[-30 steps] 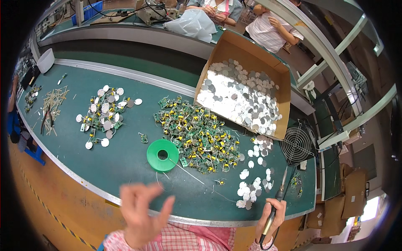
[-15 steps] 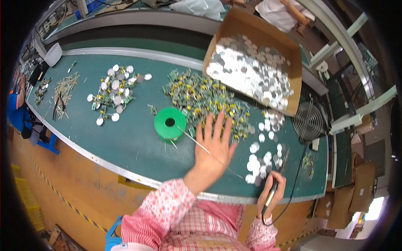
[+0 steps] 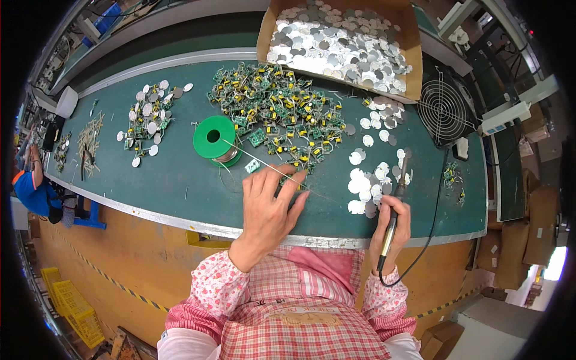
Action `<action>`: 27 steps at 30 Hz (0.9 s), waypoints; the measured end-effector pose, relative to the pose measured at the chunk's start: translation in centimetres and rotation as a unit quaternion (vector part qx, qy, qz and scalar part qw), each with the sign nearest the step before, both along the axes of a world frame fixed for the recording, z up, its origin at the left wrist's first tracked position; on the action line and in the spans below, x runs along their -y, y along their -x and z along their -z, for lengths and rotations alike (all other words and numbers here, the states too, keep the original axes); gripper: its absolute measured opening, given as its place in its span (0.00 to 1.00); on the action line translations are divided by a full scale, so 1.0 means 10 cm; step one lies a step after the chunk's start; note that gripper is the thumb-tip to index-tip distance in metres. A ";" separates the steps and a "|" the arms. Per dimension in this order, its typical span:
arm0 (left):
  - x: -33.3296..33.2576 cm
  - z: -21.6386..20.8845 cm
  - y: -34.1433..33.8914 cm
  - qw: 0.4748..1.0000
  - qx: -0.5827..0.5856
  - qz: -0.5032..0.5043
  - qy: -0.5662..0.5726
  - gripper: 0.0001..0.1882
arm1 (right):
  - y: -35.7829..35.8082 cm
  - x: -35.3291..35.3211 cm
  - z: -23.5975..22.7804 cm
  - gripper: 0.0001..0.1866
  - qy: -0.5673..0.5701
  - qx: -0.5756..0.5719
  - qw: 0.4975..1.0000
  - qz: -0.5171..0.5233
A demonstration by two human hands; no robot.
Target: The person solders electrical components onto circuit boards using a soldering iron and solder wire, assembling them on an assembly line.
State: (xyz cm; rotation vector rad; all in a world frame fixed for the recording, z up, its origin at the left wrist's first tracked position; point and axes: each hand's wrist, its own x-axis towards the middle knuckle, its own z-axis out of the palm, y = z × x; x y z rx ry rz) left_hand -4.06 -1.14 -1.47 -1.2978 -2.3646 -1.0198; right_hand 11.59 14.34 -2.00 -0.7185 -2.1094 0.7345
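Observation:
My right hand [image 3: 390,227] is wrapped round a soldering iron [image 3: 391,231], its tip pointing away over the loose silver discs [image 3: 367,187]. My left hand [image 3: 268,204] reaches palm down to the near edge of a heap of small green circuit boards with yellow parts [image 3: 279,108]. Its fingers are bent and apart, with the fingertips by a few stray boards; nothing is plainly gripped. Just beyond and left of it stands a green spool of solder wire [image 3: 207,137]. A strand of the solder wire [image 3: 255,157] stretches from the spool across the left fingers.
A cardboard box [image 3: 414,60] full of silver discs stands at the back. Boards with discs [image 3: 150,120] are piled left. Farther left lie thin sticks [image 3: 90,135], pliers [image 3: 88,159] and a white tub [image 3: 66,102]. A round-grilled fan [image 3: 443,105] stands right; a person in blue [image 3: 33,192] is far left.
My left hand has drawn back left toward me, its flat, spread fingers now bent. The right hand still holds the soldering iron. The view has shifted, showing more of the apron.

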 end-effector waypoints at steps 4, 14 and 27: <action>0.00 -0.05 -0.14 0.999 0.035 -0.027 -0.006 0.19 | 0.03 0.05 -0.05 0.07 0.000 -0.008 0.999 -0.040; -0.19 -0.69 0.07 0.571 0.741 0.147 -0.321 0.17 | -0.09 0.21 0.06 0.07 0.017 -0.028 0.999 -0.033; 0.25 -0.42 -0.06 0.905 0.425 0.010 0.009 0.13 | 0.03 0.13 0.02 0.07 0.022 -0.002 1.000 -0.019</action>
